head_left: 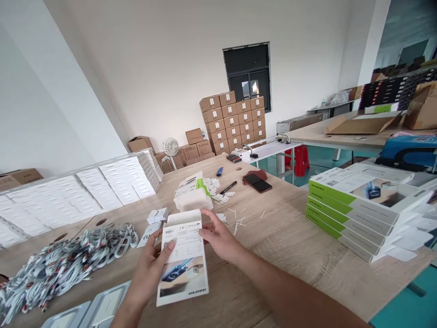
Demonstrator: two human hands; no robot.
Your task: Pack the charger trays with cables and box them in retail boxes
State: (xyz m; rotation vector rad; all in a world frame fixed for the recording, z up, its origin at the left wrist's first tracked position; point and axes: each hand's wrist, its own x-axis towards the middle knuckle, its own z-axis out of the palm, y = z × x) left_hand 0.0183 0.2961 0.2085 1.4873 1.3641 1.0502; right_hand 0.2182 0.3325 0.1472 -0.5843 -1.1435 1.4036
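A white printed product box (184,259) with a picture of a blue device on its face is held over the table, its flap end pointing away from me. My left hand (155,257) grips its left side, thumb lying on the printed face. At the far right corner, my right hand (218,232) pinches the box edge by the raised end flap (184,217). The inside of the box is hidden. Just beyond it lie a pile of white cartons with a green band (194,191) and small white paper pieces (213,186).
Bundled grey cables (75,255) and grey trays (105,303) lie on the left. Stacked green-and-white boxes (351,214) stand at the right. Farther off are a phone (257,182), a black pen (228,187), a blue cutter (220,171), a fan (170,147) and white box rows (82,191).
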